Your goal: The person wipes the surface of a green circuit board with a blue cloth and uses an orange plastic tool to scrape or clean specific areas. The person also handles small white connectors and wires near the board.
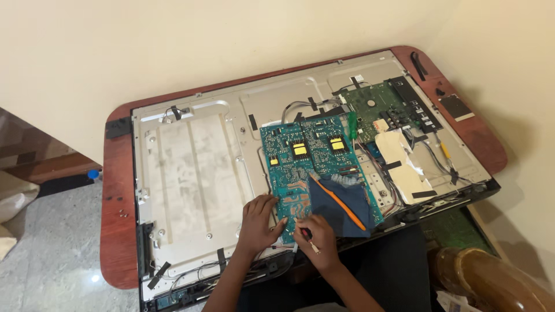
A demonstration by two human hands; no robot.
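Observation:
A teal circuit board [306, 162] lies solder-side up on the bare metal back of a flat screen panel [191, 167]. My left hand [260, 222] rests flat on the board's near left corner, fingers spread. My right hand [315, 234] grips a small tool with a pale handle [311, 242], its tip at the board's near edge. A dark blue cloth [341, 211] with an orange tool [341, 205] lying across it covers the board's near right corner.
A green circuit board [384, 107] sits at the panel's far right with cables and a white sheet [402, 159]. A green-handled screwdriver [351, 124] lies between the boards. The panel rests on a reddish wooden table [118, 231] against a cream wall. A brown rounded object [491, 280] stands at lower right.

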